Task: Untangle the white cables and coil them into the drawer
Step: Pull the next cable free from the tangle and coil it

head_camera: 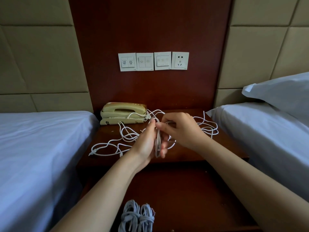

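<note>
The left hand [147,143] grips a narrow, elongated hank [158,145] of thin white cable, fingers curled behind the loops and thumb pointing up. The right hand [181,129] meets it at the top, thumb and forefinger pinched on a strand. The rest of the cable [103,144] sprawls in loose, tangled curves over the glossy dark-wood nightstand [105,133], trailing left to a small plug end and right in looping arcs. Below, the drawer [184,198] stands open, its flat floor the same reddish wood. Two bundles [137,216] lie side by side at its front, each a tight oval skein wrapped round the middle. A beige plastic phone [123,113] with a curly cord sits at the nightstand's back left, and a cable loop crosses over its front. Four square white switch plates [153,61] line the wood panel above. Smooth white-sheeted beds [41,148] flank both sides, and a pillow [284,92] lies on the right one.
</note>
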### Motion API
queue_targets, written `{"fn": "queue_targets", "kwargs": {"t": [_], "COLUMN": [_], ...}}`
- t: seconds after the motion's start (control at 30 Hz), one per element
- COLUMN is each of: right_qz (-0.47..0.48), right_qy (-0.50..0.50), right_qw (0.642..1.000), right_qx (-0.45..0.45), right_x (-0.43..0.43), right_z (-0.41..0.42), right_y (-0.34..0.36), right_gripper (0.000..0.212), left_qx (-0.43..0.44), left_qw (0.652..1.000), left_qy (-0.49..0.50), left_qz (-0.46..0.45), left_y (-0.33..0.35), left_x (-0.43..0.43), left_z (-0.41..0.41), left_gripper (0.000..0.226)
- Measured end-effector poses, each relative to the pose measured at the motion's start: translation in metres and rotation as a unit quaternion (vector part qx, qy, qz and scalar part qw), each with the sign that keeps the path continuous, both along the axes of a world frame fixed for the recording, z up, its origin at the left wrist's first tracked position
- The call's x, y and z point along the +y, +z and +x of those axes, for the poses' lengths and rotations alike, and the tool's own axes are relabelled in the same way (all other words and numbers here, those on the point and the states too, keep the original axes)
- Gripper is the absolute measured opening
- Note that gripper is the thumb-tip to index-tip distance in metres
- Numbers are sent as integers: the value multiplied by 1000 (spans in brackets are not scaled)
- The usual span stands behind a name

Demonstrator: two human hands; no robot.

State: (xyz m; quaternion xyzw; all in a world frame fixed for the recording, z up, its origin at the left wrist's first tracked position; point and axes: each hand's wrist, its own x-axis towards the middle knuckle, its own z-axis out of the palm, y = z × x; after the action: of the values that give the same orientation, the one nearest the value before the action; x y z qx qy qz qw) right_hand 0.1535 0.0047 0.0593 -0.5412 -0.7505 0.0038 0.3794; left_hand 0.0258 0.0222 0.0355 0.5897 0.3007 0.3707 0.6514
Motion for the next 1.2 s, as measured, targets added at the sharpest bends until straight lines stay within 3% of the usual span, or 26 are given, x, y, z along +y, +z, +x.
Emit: {"fn": "queue_targets", "kwargs": {"t": [0.2,0.43,0.67,0.9,1.07,1.2], "right_qz": [-6,25,29,-133,-286,-341], "right_qy": [7,-3,-2,8,-15,4], "right_qw": [994,992,986,974,912,896], "right_qx": [109,124,165,185,294,285], "right_x": [10,9,13,25,19,17], "right_z": [15,16,8,7,3,3], "right_y": [-6,-5,-10,-27,-28,-31], "right_gripper": [41,43,48,47,45,44], "left_qx": [-13,31,11,-78,-150,-174], "left_qw": [996,994,991,995,987,982], "left_qy": [-75,-106,-130,-50,-13,4], "left_qz": [-45,-19,-29,-30,-63,-79], "left_y": [6,16,19,11,10,10], "left_x": [-6,-7,-7,-3,7,14], "left_z": [0,-3,-5,-4,-4,-7], "left_gripper": [55,44,44,45,46,47]}}
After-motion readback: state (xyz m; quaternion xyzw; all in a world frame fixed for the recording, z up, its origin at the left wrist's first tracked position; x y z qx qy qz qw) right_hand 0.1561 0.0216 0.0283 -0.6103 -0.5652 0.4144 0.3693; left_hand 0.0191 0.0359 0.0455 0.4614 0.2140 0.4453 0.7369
